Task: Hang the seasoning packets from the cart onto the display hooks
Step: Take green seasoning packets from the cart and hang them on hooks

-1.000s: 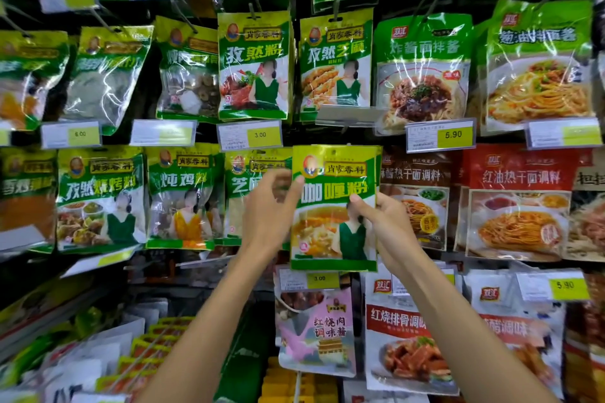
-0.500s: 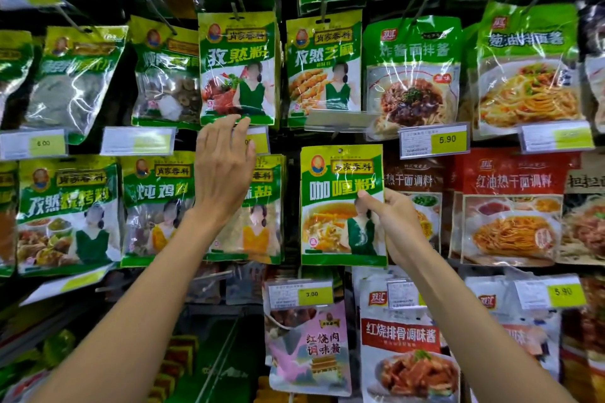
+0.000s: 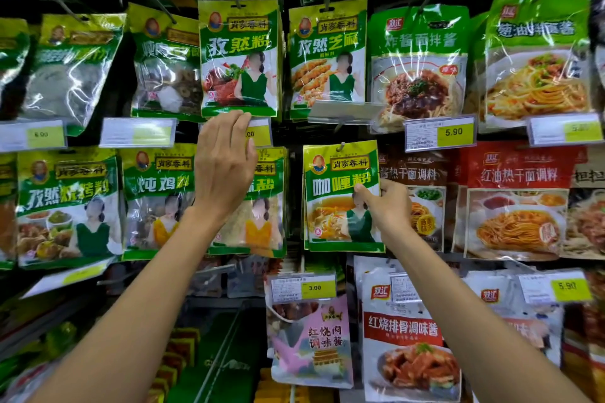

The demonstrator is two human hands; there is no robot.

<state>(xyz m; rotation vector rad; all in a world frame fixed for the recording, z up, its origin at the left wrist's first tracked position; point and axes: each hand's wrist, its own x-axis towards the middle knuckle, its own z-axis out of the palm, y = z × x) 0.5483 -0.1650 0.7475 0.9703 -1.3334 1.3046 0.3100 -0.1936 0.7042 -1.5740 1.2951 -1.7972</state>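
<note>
While the right hand [image 3: 391, 209] pinches the right edge of the green-and-yellow curry packet [image 3: 330, 222], thumb on the front and fingers tucked behind, the packet hangs with its top hole over a hook [image 3: 341, 144] whose tip shows just above the printed band. That grip reads as a steadying one: held by its side, the packet can be squared up with the few that seem to hang behind it and slid back along the hook without straining the hole.

The left hand [image 3: 224, 170] is raised to the left of it and holds nothing. Its fingers are straight and close together, the tips touching the lower edge of a cumin packet [image 3: 239, 56] in the row above and covering part of a price label [image 3: 261, 135]. It may be lifting that label aside or straightening it; I cannot tell which. Behind its palm hangs another green packet [image 3: 262, 226], in the same row as the curry one.

The display wall around them is dark, its hooks close-packed in rows: green seasoning to the left, red noodle-sauce packs [image 3: 517, 203] to the right, a pink pouch [image 3: 311, 340] below. White-and-yellow labels front the hooks. The cart cannot be made out clearly.
</note>
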